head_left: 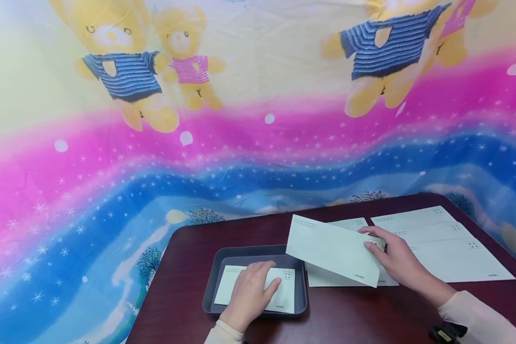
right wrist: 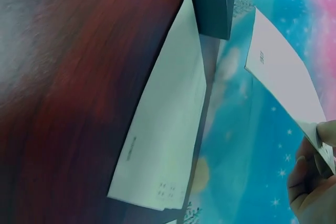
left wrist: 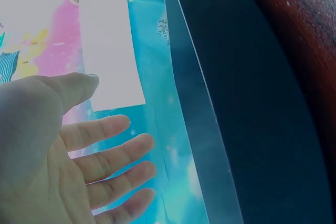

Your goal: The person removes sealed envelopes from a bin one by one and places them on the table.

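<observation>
My right hand (head_left: 397,260) pinches a white envelope (head_left: 331,253) by its right end, thumb on the printed face. The envelope is raised and tilted over other white envelopes (head_left: 320,277) lying on the table, and its left corner reaches toward the grey tray (head_left: 279,260). Inside that tray lies another envelope (head_left: 285,296) with a printed stamp box. Above it is my left hand (head_left: 249,289), fingers loosely extended and holding nothing. In the left wrist view, that hand (left wrist: 89,150) shows spread fingers beside the tray wall (left wrist: 197,129).
Overlapping envelopes (head_left: 464,260) lie in rows at the right of the dark red table (head_left: 180,277). Behind the table hangs a colourful cloth (head_left: 258,143) printed with bears. A dark wrist strap (head_left: 447,332) is near my right sleeve (head_left: 477,315).
</observation>
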A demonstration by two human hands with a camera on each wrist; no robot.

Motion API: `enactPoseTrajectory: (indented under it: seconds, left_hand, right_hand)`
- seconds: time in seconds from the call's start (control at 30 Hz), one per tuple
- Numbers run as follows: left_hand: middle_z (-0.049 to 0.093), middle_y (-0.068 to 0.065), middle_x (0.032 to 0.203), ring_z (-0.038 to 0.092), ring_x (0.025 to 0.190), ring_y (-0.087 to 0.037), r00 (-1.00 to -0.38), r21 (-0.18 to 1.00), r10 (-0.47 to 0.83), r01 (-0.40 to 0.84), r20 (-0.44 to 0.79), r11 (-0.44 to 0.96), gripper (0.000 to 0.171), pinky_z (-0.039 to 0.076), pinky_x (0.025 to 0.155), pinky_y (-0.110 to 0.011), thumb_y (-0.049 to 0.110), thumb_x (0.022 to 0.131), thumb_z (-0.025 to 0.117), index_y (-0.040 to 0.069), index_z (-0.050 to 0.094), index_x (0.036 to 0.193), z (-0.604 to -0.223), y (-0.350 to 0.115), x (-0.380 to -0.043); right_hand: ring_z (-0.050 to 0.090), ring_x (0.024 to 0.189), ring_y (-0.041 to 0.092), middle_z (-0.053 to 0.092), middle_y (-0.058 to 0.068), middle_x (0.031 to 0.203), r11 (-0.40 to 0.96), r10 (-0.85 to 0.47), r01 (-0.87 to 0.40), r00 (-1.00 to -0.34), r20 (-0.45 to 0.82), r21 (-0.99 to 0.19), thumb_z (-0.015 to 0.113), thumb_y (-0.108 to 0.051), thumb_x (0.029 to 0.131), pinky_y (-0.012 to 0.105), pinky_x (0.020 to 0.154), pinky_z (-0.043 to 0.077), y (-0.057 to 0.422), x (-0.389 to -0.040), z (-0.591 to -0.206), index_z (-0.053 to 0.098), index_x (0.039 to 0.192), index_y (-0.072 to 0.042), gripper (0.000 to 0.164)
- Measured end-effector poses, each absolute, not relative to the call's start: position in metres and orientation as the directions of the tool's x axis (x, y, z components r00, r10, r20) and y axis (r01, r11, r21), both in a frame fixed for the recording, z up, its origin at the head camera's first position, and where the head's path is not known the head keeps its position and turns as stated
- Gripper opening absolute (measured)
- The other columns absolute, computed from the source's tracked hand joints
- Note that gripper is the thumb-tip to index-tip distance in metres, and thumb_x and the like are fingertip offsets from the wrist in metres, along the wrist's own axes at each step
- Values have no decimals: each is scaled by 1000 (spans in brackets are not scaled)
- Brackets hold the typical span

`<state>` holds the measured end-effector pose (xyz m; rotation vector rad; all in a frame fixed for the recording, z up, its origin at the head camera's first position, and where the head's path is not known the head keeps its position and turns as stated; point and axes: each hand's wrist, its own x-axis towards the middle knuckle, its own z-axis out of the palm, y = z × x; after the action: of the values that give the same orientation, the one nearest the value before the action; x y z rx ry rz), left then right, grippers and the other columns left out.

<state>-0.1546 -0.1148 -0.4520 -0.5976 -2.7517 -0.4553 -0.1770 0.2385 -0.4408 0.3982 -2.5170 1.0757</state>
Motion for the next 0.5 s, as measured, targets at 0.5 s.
enactPoseTrajectory:
  seconds: [0.5]
  left_hand:
    - [66,-1,113,59,106,-19,-850,223,381,477,364,850,39,48,84,-42,40,90,56,16,64,120,-453,-109,-154]
  right_hand:
    - [51,91,0,63,11,113,713,-114,-383,-890,441,-588,56,-22,93,29,66,45,276,-169,-458,59,118,-14,26]
